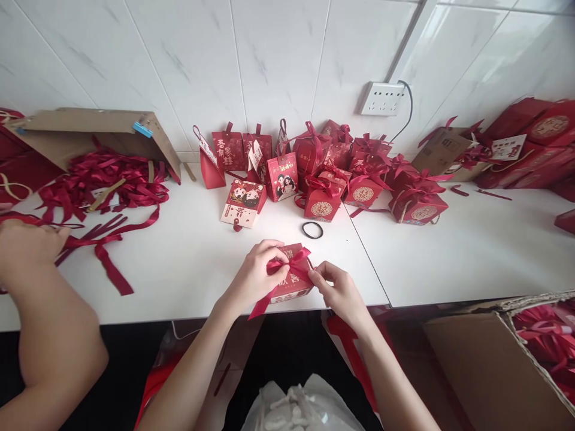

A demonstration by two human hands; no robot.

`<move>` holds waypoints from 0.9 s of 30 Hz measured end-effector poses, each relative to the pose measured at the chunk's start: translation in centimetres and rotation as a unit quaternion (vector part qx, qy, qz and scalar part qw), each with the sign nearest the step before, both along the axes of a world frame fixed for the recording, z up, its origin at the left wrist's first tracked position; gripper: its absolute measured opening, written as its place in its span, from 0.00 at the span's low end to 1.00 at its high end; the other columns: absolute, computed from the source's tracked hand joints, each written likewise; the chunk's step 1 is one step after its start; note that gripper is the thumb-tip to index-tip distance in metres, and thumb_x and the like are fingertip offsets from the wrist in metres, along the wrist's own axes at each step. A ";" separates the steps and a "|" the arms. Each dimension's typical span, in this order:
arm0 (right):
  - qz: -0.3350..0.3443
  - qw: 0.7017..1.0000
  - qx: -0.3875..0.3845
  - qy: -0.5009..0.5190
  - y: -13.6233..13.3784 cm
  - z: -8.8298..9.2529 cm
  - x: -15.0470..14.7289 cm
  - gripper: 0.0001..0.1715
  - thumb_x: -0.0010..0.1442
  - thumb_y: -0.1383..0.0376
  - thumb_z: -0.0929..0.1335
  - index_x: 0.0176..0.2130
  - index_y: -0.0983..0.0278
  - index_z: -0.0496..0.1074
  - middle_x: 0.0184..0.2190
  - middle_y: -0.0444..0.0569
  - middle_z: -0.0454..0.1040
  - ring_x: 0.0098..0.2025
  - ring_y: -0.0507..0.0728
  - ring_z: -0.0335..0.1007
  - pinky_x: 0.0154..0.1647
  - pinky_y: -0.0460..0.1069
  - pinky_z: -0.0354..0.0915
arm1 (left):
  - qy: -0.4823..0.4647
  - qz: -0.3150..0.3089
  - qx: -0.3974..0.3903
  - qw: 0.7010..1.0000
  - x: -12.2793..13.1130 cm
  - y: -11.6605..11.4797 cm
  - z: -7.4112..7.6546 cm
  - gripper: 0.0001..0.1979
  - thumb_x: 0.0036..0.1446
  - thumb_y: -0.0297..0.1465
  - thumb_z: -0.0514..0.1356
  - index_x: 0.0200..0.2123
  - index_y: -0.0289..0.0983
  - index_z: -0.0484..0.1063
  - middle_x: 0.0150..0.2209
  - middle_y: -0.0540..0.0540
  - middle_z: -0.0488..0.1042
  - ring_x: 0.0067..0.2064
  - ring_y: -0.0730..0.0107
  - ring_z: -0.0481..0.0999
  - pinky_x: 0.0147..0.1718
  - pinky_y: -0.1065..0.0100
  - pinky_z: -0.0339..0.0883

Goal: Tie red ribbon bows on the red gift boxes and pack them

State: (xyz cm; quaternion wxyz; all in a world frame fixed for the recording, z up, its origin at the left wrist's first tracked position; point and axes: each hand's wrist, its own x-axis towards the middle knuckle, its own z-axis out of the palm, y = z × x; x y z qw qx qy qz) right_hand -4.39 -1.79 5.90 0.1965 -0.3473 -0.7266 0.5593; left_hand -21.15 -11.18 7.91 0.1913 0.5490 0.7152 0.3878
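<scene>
A small red gift box (pixel 279 293) with gold lettering stands near the table's front edge, directly before me. Across its top runs a red satin ribbon (pixel 300 257) tied in a bow, one tail hanging off the front left. My left hand (pixel 257 272) pinches the bow's left loop close to the knot. On the other side, my right hand (pixel 336 290) has thumb and fingertips closed on the ribbon's right end, beside the box's upper right edge. Beyond the box lies a black elastic band (pixel 312 230).
Finished red boxes (pixel 322 206) and standing wedding-printed boxes (pixel 282 179) line the wall. Left is a cardboard box (pixel 103 120) spilling red ribbons (pixel 112 179), near another person's hand (pixel 29 245). A carton (pixel 485 359) of red items sits lower right; a power strip (pixel 383 99) hangs above.
</scene>
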 end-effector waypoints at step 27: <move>0.187 0.979 -0.054 -0.061 -7.8 0.3 -1.8 0.23 0.60 0.51 0.62 0.23 0.65 0.63 0.17 0.43 0.66 0.16 0.48 0.61 0.19 0.44 0.57 | 0.030 0.027 0.044 0.998 1.4 0.5 -0.8 0.02 0.53 0.26 0.56 0.30 0.39 0.67 0.41 0.46 0.66 0.52 0.62 0.66 0.53 0.59 0.61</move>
